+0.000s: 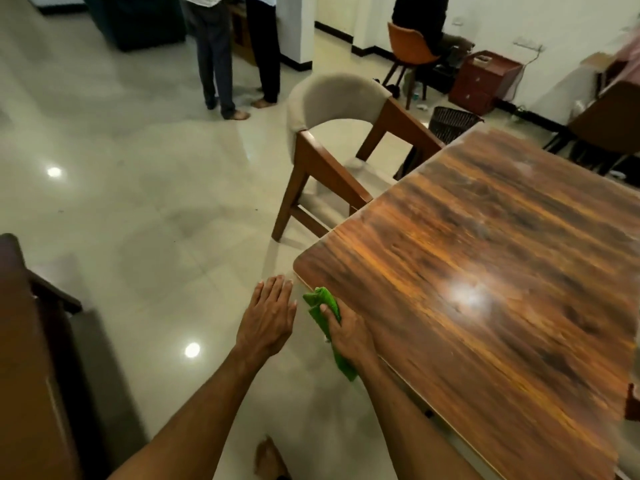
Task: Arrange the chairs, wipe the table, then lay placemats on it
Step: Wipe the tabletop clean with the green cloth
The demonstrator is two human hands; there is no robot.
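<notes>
A glossy dark wooden table (485, 271) fills the right half of the head view. My right hand (346, 332) grips a green cloth (323, 306) at the table's near left edge, just below its rounded corner. My left hand (268, 317) hovers flat with straight fingers over the floor, just left of the cloth, holding nothing. A beige-backed wooden chair (332, 133) stands at the table's far left side, its seat partly tucked under the tabletop. No placemats are in view.
Wooden furniture (31, 358) stands at the left edge. Two people (239, 53) stand on the tiled floor beyond the chair. A person sits on an orange chair (412, 46) at the back. A dark bin (450, 123) and another chair (606, 129) lie past the table.
</notes>
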